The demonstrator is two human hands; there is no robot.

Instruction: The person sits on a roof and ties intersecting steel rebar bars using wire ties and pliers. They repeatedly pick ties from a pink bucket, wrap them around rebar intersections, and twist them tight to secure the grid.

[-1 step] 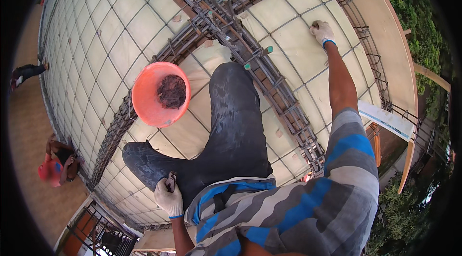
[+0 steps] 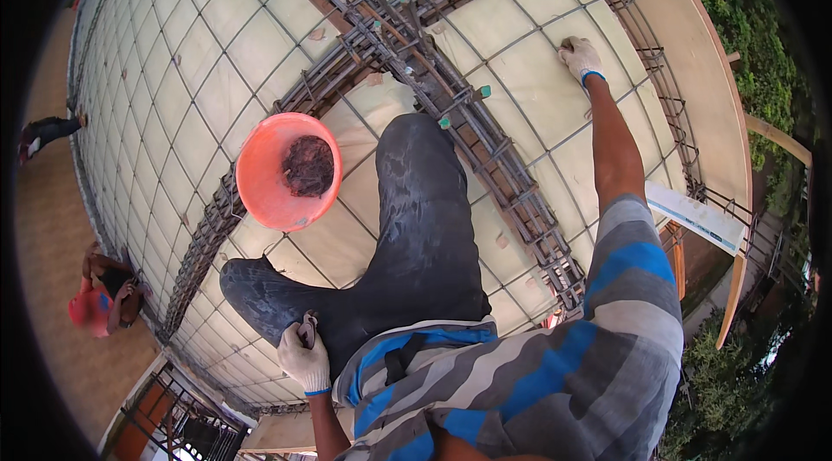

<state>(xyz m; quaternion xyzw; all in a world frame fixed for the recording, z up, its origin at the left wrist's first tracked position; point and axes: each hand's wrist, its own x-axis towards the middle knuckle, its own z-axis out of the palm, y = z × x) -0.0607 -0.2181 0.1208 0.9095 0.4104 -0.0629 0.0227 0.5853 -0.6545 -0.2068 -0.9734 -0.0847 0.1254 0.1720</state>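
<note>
Nearest my camera, the white-gloved left hand (image 2: 305, 359) has its fingers curled around a small dark object (image 2: 308, 330) beside the dark grey trousers (image 2: 420, 218). Past it, I see a round orange plastic bucket (image 2: 260, 168). Farther out, the white-gloved right hand (image 2: 581, 60) is over the grey steel-bar grid (image 2: 539, 28), fingers bent; I cannot tell how far closed or on what.

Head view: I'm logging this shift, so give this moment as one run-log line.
left hand: holding small object, kind unclear | right hand: over metal grid, grip unclear | orange bucket: dark material inside
</note>
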